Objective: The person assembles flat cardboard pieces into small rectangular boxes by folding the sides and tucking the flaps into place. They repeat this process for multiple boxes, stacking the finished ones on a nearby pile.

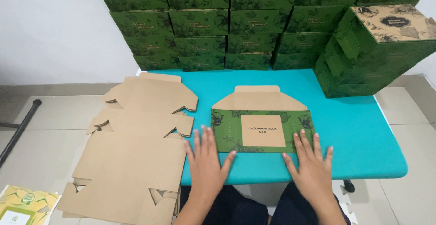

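now both hands flat, l hand (205, 161) & r hand (312, 163) grip nothing, pressing folded green cardboard blank (262, 129)

two hands (206, 166), one folded box blank (262, 123)

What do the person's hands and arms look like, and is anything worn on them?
Both the left hand and the right hand are bare: no gloves, rings or watch show. The forearms are bare as well, with no sleeve in view. The fingernails are short and unpainted.
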